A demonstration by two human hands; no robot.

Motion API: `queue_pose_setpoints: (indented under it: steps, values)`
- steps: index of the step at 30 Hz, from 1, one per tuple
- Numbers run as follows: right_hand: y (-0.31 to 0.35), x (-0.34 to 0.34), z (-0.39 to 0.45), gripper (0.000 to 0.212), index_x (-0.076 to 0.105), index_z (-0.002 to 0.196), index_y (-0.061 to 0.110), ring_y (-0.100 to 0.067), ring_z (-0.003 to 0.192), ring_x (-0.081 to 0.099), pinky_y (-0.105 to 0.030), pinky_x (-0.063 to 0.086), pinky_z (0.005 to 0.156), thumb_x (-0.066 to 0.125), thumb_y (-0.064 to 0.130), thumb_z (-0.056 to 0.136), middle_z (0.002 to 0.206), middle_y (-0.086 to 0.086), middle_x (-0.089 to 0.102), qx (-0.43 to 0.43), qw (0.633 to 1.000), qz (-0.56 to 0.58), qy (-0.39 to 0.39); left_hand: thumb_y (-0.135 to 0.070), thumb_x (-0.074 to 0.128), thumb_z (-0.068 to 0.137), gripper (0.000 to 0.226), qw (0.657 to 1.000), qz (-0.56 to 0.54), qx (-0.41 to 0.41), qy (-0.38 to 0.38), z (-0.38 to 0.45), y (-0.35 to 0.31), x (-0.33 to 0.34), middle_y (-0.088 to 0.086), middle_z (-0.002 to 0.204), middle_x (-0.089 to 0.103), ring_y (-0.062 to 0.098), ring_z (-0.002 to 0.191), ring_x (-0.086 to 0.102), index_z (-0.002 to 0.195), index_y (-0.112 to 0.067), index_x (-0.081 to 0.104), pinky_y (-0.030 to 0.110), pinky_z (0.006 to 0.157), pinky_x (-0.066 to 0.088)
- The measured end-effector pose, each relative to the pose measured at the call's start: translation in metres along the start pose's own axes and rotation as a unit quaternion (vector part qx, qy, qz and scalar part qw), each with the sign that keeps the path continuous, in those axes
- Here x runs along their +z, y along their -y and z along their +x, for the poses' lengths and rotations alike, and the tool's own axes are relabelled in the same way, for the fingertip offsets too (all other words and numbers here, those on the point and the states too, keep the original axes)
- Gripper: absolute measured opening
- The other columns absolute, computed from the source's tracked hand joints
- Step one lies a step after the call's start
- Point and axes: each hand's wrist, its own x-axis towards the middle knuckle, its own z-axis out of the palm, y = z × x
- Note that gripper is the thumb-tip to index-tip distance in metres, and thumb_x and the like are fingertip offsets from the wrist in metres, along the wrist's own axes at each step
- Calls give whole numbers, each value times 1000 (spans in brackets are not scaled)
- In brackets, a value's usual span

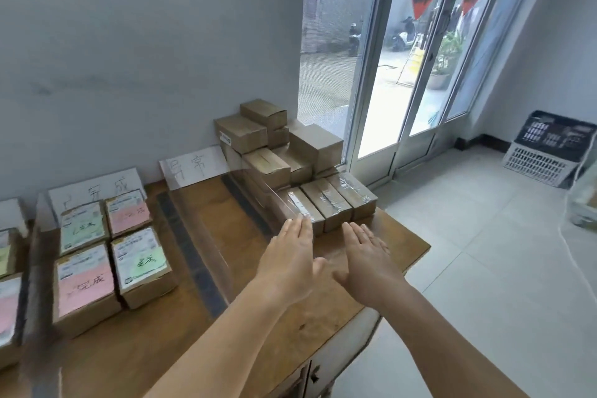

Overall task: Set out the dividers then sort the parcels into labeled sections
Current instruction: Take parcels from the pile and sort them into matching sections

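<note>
Just beyond both flat, spread hands' grip, left [287,255] and right [365,255], lie taped parcels [326,203].

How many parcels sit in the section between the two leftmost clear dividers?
4, in a two-by-two block: back left, back right, front left, front right. All lie flat, each with a colored slip on top. None seems hidden.

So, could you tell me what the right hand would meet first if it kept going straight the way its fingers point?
Probably the front row of taped boxes: the right hand points flat at them, just short, though depth is unclear.
</note>
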Motion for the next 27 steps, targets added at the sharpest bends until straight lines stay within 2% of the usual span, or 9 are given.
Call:
queue_pose_setpoints:
  steps: [7,12,15,20,24,27]
  values:
    - [-43,-17,62,87,-1,155,17,-18,150,-2,-38,7,122,55,42,94,163,-1,2,33,999,16,-19,-39,50,98,78,1000,-1,15,27,91,-21,8,4,163,1,19,150,0,155,-12,3,37,121,11]
    - [-66,-20,112,88,1,155,15,-19,150,1,-41,11,121,56,45,93,163,-2,4,26,999,41,-10,-40,49,98,79,999,5,-17,35,136,-22,17,4,163,1,19,150,1,155,-11,3,34,120,9]
    - [-81,-21,148,89,2,155,16,-19,150,5,-40,12,121,56,46,93,163,-2,6,4,998,58,-3,-40,48,99,78,997,-11,-58,45,161,-24,25,3,163,-1,18,150,0,155,-13,1,35,120,10]
    - [-117,-18,213,89,9,155,19,-21,147,16,-41,22,118,62,45,89,160,-1,20,-40,994,97,7,-44,48,98,81,988,-31,-145,46,202,-34,50,2,163,-1,18,149,0,155,-13,1,37,120,10]
    - [-146,-10,253,87,12,154,15,-24,146,18,-40,21,118,62,43,88,158,-5,23,-66,993,83,53,-39,48,99,80,968,-41,-236,70,230,-41,81,4,163,-6,21,149,-5,155,-13,-1,37,121,7]
    - [-156,2,266,86,16,151,16,-28,143,19,-45,19,118,61,49,86,155,-8,24,-97,990,52,93,-43,45,99,79,948,-27,-308,75,241,-47,100,8,162,-9,26,149,-8,155,-14,-2,41,119,6]
